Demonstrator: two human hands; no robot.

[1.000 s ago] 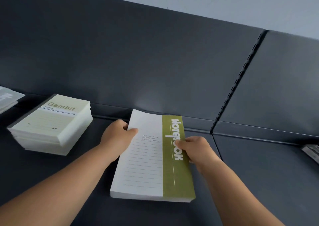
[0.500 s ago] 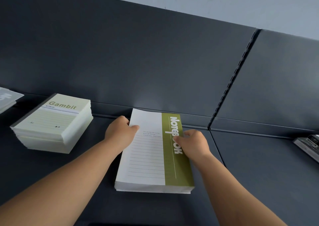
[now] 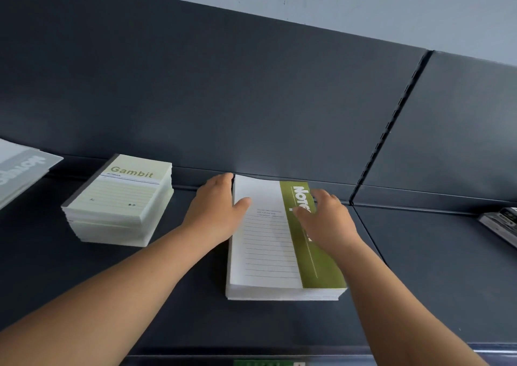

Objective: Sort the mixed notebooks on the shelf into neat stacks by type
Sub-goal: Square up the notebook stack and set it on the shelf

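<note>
**Two hands on the green-banded stack, dark shelf all around**

The shelf (image 3: 433,270) is a flat, matte, dark grey deck that runs the full width of the view. Behind it rises a back panel (image 3: 223,86) of the same dark grey, split on the right by a slotted upright (image 3: 389,130) that leans across the picture. Above the panel shows a strip of pale, faintly marked wall (image 3: 363,5). At the bottom edge, the shelf's front lip carries a small green label (image 3: 265,363), too cut off to read.

The green-banded stack (image 3: 265,253) of notebooks lies flat near the middle of the shelf, its far end close to the back panel. Its top cover is white and lined, with an olive strip along the right side. The left hand (image 3: 216,212) holds the stack's left edge, thumb laid on the cover and fingers (image 3: 226,178) set along the side. The right hand (image 3: 327,223) rests on the olive strip with its fingers loosely spread and grips nothing.

To the left, well apart from it, a taller Gambit stack (image 3: 123,200) of cream notebooks sits squared near the back panel. Further left, a grey notebook (image 3: 19,170) is cut off by the frame. At the far right edge lies a dark printed item (image 3: 500,223), too cropped to identify.
</note>
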